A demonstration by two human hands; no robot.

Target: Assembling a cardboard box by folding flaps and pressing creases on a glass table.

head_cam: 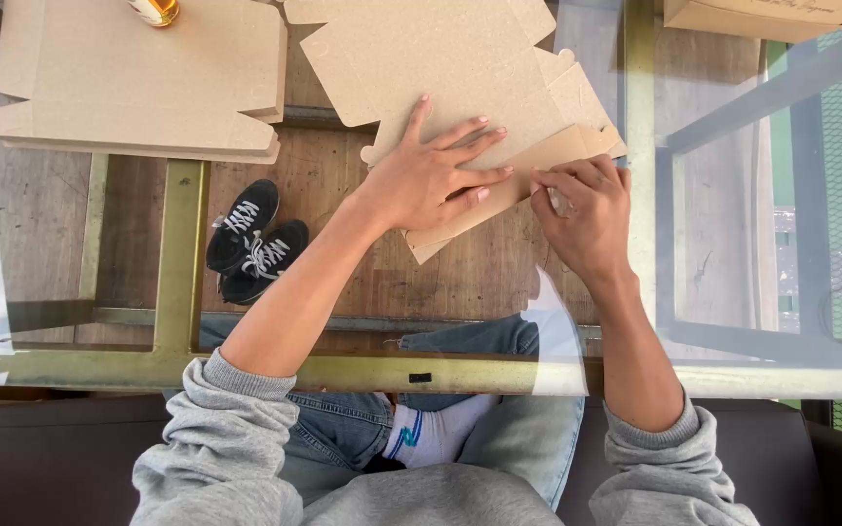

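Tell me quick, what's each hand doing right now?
Left hand: open, fingers spread, pressing flat on the unfolded cardboard box blank.
Right hand: fingers curled, pinching the folded side flap of that blank.

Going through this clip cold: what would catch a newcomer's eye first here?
Centre frame, the left hand presses flat on a die-cut cardboard sheet while the right hand pinches its folded flap. The glass table shows black sneakers on the floor beneath.
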